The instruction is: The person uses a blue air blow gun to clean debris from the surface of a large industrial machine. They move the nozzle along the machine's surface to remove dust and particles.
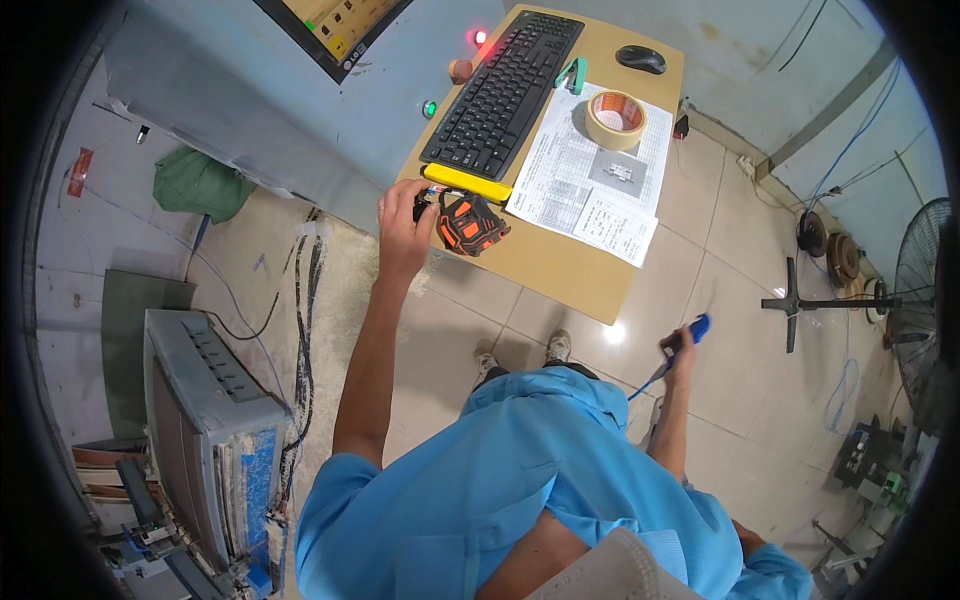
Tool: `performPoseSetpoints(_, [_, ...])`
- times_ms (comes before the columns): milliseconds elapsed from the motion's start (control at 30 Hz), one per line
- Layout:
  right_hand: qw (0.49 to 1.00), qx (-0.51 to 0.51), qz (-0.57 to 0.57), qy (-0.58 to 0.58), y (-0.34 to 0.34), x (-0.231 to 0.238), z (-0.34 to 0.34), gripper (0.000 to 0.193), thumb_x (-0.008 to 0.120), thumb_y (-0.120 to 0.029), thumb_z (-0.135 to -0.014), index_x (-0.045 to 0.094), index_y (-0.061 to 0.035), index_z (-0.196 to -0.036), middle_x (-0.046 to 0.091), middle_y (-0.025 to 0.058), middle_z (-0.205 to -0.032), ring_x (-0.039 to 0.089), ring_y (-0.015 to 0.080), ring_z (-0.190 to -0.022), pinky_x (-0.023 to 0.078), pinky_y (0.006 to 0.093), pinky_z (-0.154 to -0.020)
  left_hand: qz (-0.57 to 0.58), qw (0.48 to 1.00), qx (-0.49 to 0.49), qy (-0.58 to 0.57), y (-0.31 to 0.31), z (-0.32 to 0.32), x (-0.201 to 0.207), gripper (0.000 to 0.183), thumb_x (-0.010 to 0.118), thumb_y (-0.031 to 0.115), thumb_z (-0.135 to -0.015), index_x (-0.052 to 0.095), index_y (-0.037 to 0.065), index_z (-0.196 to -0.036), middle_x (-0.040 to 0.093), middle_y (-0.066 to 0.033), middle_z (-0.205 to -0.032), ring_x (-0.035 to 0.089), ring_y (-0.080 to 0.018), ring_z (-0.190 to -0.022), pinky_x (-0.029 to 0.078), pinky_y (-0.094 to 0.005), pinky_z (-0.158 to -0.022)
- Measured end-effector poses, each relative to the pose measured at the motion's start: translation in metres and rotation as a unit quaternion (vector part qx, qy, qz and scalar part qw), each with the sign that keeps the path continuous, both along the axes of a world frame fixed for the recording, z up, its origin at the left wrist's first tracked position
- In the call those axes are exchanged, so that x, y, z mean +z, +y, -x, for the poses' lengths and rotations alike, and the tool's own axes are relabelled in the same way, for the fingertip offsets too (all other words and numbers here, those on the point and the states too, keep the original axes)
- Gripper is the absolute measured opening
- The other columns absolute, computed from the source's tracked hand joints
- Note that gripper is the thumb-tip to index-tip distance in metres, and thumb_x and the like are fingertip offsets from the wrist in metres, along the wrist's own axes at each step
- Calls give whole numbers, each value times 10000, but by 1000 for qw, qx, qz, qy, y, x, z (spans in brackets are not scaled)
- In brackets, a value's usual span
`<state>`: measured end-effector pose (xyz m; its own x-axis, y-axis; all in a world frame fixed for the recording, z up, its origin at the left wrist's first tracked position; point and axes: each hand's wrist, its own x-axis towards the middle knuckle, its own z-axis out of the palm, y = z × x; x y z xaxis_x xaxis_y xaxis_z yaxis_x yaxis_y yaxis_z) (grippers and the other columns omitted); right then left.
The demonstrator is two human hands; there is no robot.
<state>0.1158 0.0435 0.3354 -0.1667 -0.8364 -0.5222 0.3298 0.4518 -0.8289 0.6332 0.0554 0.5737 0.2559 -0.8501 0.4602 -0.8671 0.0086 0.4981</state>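
My left hand (403, 222) rests at the table's near left corner, fingers closed about a small black object (421, 208) that they partly cover. Beside it lies an orange-and-black tape measure (472, 225). Just beyond is a long yellow bar-shaped object (468, 184), along the near end of a black keyboard (503, 95). Out to the right, over the floor, my right hand (679, 350) is wrapped round a blue-and-black handheld tool (698, 328). A thin blue hose or cord (650, 384) hangs from it toward my body. Blur hides the tool's exact kind.
Printed sheets (555, 165), a tape roll (615, 118), a green clip-like tool (571, 75) and a mouse (640, 59) lie on the table (590, 288). A floor fan (918, 280) stands right, a grey cabinet (205, 380) left. Another blue sleeve (780, 573) shows lower right.
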Motion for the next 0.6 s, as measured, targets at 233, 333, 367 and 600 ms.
performPoseSetpoints(233, [939,-7,315,138,-107,155,-13,336,614,-327,-937,597,-4,-1024,599,57,-928,569,144,-902,446,335,-922,45,999,12,-15,-5,-10,-9,296,586,104,-916,538,14,-1194,557,-170,-1113,520,-324,-1044,414,-405,-915])
performPoseSetpoints(333, [919,9,361,160,-120,197,-31,302,602,-285,-945,571,1,-1037,586,50,-902,560,146,-856,439,318,-856,63,997,45,29,-7,-12,-13,311,620,113,-901,546,20,-1189,561,-166,-1105,532,-311,-1032,431,-395,-892])
performPoseSetpoints(367, [911,15,374,171,-123,205,-39,290,603,-277,-944,572,-3,-1035,584,49,-892,558,142,-840,438,316,-840,63,997,46,28,-7,-11,-13,322,635,109,-891,548,22,-1188,559,-165,-1113,535,-307,-1029,436,-391,-886])
performPoseSetpoints(600, [943,-1,308,128,-105,184,-57,301,632,-280,-932,576,-5,-1042,591,54,-852,572,141,-808,472,304,-813,61,995,36,70,8,-3,0,477,742,101,-776,540,45,-1205,542,-148,-1175,502,-341,-1104,411,-415,-953])
